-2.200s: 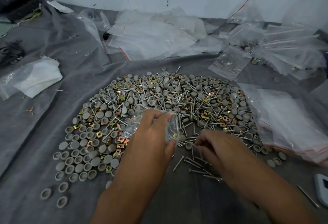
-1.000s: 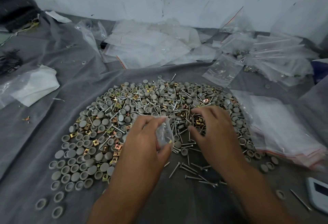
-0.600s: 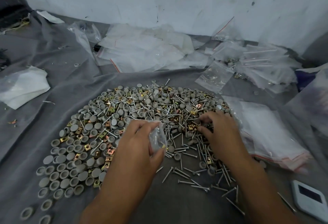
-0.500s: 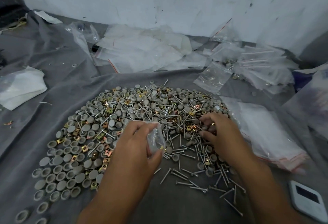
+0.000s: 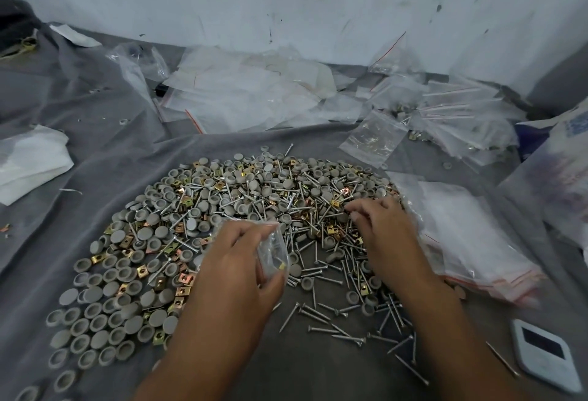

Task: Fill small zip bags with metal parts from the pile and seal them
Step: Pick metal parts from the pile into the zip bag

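A wide pile of metal parts (image 5: 241,203), grey caps, gold square clips and silver screws, covers the grey cloth (image 5: 95,162). My left hand (image 5: 235,260) grips a small clear zip bag (image 5: 273,254) at the pile's near edge; a few parts show inside it. My right hand (image 5: 381,232) reaches into the right side of the pile, fingers curled down among screws and clips. Whether it holds a part is hidden. Loose screws (image 5: 334,321) lie scattered in front of both hands.
A stack of empty red-striped zip bags (image 5: 471,235) lies to the right of the pile. Filled and empty bags (image 5: 451,114) crowd the back along the white wall. A white device (image 5: 544,356) sits at the lower right; folded white plastic (image 5: 28,162) at the left.
My right hand has moved from the loose screws near me up into the right side of the pile. My left hand keeps its hold on the bag. The view has tilted upward.
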### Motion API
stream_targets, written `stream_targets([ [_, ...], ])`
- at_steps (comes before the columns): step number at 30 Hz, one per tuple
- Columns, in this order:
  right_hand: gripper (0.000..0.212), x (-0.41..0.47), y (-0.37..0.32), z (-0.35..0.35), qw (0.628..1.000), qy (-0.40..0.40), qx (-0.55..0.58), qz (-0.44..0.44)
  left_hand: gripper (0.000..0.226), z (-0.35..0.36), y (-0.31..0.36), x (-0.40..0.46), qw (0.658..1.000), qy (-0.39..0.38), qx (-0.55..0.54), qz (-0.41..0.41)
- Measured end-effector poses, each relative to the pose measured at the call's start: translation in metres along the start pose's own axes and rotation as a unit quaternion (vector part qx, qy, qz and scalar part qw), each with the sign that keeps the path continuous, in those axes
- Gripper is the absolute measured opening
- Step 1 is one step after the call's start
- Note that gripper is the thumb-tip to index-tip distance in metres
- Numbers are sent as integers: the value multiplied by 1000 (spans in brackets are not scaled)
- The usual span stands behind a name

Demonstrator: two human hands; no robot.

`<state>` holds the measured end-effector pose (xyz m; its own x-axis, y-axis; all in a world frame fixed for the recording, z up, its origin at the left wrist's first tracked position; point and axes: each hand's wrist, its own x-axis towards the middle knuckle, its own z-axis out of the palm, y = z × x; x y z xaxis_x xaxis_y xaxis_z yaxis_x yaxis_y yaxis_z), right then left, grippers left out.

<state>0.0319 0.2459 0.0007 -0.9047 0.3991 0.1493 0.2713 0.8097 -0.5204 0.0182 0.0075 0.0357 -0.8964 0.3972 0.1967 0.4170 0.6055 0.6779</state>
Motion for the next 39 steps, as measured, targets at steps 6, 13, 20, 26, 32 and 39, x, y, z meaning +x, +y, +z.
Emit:
stream_targets([
  [6,15,-1,-7,9,999,23,-37,23,54,0,-1,0,1000,-3,3,5],
  [13,15,-11,-32,-14,993,34,110,-21,56,2,0,-1,1000,4,-9,10],
  [20,19,-58,-79,-8,963,-78,118,-229,47,3,-3,-2,999,2,-11,37],
  [26,17,-62,-82,-4,970,-26,5,-243,49,6,-4,-3,1000,-3,-9,26],
  [32,15,-64,-83,-6,963,0,36,-266,51,8,-2,-2,999,-4,-30,34],
  [39,16,-64,-85,-1,953,48,-3,-298,49,8,-5,0,999,2,-30,36],
])
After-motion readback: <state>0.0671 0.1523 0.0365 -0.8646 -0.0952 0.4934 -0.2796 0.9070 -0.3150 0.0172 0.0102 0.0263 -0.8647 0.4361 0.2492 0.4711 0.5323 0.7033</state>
